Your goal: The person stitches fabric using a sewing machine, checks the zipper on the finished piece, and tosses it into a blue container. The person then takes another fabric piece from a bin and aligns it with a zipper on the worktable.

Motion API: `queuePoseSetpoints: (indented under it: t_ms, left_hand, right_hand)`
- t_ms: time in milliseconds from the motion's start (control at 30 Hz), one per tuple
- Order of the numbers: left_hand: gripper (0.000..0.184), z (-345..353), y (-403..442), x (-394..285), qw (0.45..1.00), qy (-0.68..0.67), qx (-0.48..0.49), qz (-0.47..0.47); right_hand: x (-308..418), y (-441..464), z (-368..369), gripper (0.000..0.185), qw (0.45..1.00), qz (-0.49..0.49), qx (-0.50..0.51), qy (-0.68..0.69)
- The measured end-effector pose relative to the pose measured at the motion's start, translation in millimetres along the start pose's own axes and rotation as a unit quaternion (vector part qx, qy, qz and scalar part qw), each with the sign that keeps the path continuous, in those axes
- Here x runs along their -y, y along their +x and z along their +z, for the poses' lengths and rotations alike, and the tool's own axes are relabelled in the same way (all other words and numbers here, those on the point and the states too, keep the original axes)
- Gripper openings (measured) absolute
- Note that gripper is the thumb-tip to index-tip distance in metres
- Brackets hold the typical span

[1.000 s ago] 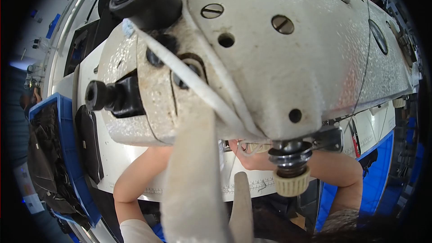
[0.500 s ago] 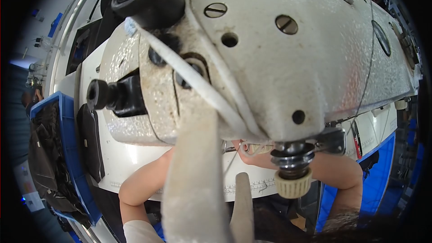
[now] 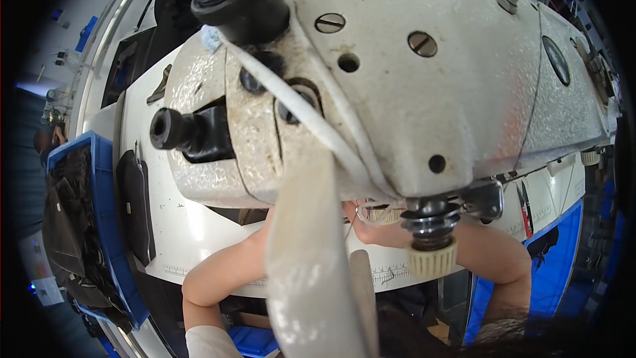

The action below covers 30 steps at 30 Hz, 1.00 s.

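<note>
The white head of a sewing machine (image 3: pixel 424 113) fills the middle of the view and covers most of both hands. My left forearm (image 3: pixel 228 268) reaches in under it from the left, with the hand and fingers hidden behind the machine. From the right comes my right forearm (image 3: pixel 493 252); only a sliver of that wrist or hand shows below the machine, its fingers hidden. Beside my left wrist, a dark flat piece (image 3: pixel 242 215) lies on the white table (image 3: pixel 199 245), partly under the machine. What either hand holds cannot be made out.
At the left stands a blue crate (image 3: pixel 103 225) full of black pieces. A black pouch-like piece (image 3: pixel 136 209) lies on the table's left side. Red-and-black snips (image 3: pixel 525 209) lie at the right. Another person's hand (image 3: pixel 58 136) shows at the far left.
The machine appears shifted slightly right in view. My left forearm has moved slightly up and right, and the dark flat piece now shows beside it under the machine.
</note>
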State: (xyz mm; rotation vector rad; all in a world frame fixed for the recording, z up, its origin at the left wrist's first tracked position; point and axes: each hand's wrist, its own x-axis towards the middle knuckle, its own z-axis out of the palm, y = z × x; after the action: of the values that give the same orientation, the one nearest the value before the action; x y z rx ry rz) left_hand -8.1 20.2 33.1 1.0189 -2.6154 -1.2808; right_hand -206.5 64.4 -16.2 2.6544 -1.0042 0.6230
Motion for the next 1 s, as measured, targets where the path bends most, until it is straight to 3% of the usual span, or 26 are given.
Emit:
queuePoseSetpoints:
  t_ms: [133, 333, 433, 600, 767, 1000]
  left_hand:
    - [0.038, 1, 1, -3, 0.998, -0.053, 0.005, -0.042]
    - [0.024, 7, 3, -2, 1.0, 0.005, -0.026, 0.008]
    - [0.019, 9, 6, -2, 0.992, 0.085, -0.083, 0.049]
    - [0.02, 18, 22, -4, 0.939, 0.248, -0.228, 0.067]
    - [0.019, 10, 18, -7, 0.934, 0.267, -0.212, 0.105]
    - [0.019, 3, 15, -1, 0.932, 0.27, -0.193, 0.144]
  right_hand:
    - [-2, -4, -4, 0.013, 0.999, -0.009, 0.038, 0.004]
    - [1, -3, 5, 0.011, 0.999, 0.013, -0.045, 0.028]
    - [2, 2, 5, 0.011, 0.996, 0.034, -0.07, 0.038]
    - [-9, -3, 21, 0.013, 0.994, -0.058, -0.08, -0.045]
    - [-8, 2, -6, 0.014, 0.997, -0.019, -0.01, -0.071]
    - [-11, -2, -12, 0.016, 0.998, 0.04, -0.046, 0.003]
